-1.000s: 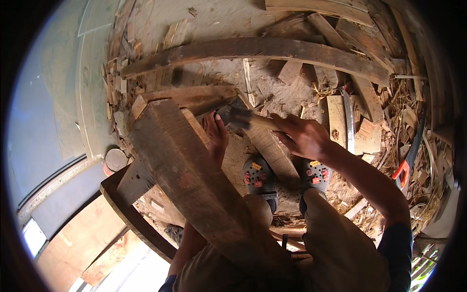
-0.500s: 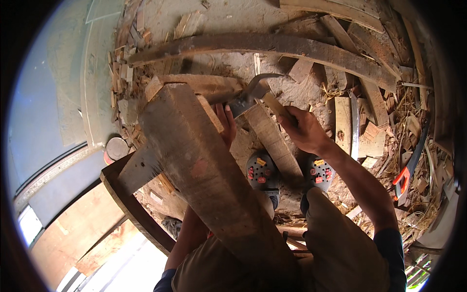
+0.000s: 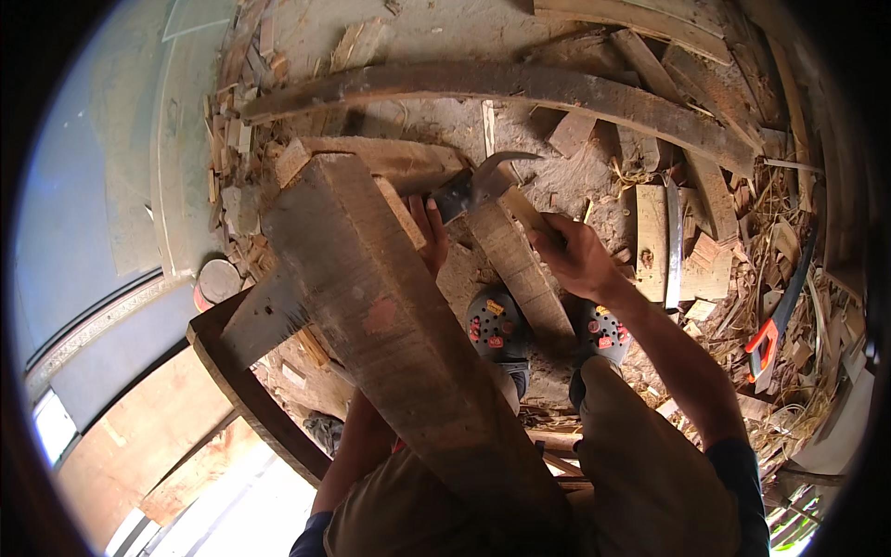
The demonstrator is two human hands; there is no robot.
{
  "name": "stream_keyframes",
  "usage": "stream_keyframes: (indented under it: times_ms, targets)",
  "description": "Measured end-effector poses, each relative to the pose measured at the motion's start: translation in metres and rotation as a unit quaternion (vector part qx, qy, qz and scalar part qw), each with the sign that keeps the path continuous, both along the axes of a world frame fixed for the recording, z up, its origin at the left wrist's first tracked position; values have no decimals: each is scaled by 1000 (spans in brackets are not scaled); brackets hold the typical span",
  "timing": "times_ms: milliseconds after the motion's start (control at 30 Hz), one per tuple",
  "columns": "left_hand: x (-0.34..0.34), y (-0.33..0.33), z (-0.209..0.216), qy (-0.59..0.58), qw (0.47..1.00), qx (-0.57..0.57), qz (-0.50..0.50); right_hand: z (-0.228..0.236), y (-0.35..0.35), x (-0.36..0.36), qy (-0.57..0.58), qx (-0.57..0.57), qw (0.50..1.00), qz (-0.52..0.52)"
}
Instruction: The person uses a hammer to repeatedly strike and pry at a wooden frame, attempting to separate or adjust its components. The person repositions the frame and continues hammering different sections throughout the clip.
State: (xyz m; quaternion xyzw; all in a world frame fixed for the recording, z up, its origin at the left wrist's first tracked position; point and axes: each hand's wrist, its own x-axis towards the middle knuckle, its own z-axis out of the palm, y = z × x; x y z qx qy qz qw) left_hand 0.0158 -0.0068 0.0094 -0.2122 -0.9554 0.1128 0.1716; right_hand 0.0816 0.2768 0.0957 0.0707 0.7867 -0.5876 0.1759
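A hammer [image 3: 484, 183] with a long curved claw and a wooden handle is gripped in my right hand [image 3: 580, 258]. Its dark head lies just beside the fingertips of my left hand [image 3: 429, 234]. Those fingers reach up past a thick wooden beam [image 3: 390, 316] and close along a narrow pale wooden piece [image 3: 397, 209]; the beam hides the palm and thumb. The beam slants across my lap toward the far left. Below the hammer, a shorter timber [image 3: 522, 269] lies on the ground between my shoes.
A toothed saw blade [image 3: 264, 320] in a wooden frame [image 3: 255, 408] projects left of the beam. A long curved timber [image 3: 520, 84] spans the far side. Boards [image 3: 652, 232] and wood scraps cover the right, with an orange-handled saw [image 3: 766, 343]. A round tin [image 3: 220, 281] stands left.
The hammer's claw has dipped slightly, and my right hand has shifted a little lower. My left hand stays beside the beam.
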Motion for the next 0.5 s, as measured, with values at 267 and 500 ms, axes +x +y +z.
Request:
stream_keyframes:
  times_ms: [267, 500]
  targets:
    - [2, 5, 13, -155, 959, 227, 61, -5, -22, 2, 24, -25, 996, -84]
    - [3, 4, 6, -151, 963, 216, 63, -9, -7, -2, -8, -6, 999, -35]
